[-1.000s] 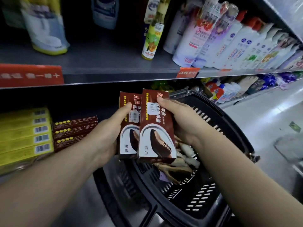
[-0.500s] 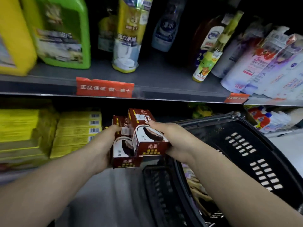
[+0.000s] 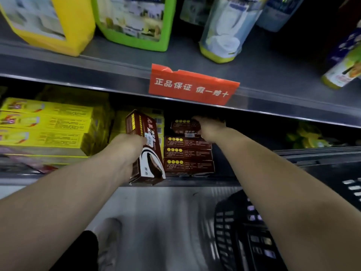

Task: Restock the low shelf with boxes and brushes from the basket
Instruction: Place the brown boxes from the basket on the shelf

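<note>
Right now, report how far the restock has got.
Done: three brown boxes lie stacked on the low shelf. In hand: the right hand sets a fourth box atop them; the left hand grips an upright box at the shelf edge. Left: that box, plus whatever the basket holds, hidden here.

- Brown cardboard boxes: five.
- Flat yellow cardboard boxes: three in the near stack; those behind are too blurred to count.
- Red paper shelf sign: one.
- Black plastic basket: one.
</note>
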`<state>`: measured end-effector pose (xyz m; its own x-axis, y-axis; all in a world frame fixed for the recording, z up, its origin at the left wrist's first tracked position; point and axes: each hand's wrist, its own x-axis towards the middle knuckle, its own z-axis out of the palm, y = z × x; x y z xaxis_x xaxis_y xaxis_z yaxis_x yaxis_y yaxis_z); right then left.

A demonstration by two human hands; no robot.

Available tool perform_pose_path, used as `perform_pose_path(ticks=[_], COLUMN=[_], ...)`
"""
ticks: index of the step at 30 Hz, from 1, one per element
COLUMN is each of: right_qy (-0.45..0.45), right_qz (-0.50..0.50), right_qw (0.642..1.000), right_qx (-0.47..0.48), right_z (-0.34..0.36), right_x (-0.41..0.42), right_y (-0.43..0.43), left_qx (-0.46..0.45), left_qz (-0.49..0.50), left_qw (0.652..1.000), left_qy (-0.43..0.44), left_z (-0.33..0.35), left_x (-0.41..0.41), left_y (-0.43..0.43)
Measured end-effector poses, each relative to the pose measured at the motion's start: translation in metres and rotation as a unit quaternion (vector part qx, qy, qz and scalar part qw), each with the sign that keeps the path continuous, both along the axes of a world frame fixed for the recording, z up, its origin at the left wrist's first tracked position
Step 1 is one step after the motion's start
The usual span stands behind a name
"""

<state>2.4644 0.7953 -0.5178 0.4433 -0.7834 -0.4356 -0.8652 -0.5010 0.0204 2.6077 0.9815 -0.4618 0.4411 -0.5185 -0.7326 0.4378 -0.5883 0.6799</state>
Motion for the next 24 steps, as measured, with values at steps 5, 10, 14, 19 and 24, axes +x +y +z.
perform_pose_path(ticks=[5,10,14,19,24], right_qy=[-0.002,-0.051,-0.006,-0.206,-0.374], right_qz=[0.020,-0.003,0.013,-0.089,-0.353], right_qw=[0.993,0.986,0.990,0.969,0.769], right_qx=[0.113,0.157,0.137,0.100,0.379], right_z=[-0.033,-0.041,-0.039,0.005,0.032], right_x=[0.002,-0.001,-0.002,0.027,0.029], right_y=[-0.011,-0.013,-0.004,0.029,0.076], left_qx=[0.001,-0.004,-0.008,-0.020,-0.039], left_qz=[-0.005,-0.010,-0.005,-0.012,-0.061], left_qw=[1.000,1.000,1.000,1.000,0.997], left_qy=[-0.013,-0.022,-0.027,-0.013,0.013], left_z=[-0.011,-0.015,-0.015,-0.018,-0.019], left_x=[0.005,0.000,-0.004,-0.010,-0.016], left_y=[-0.007,-0.012,-0.014,-0.019,-0.021])
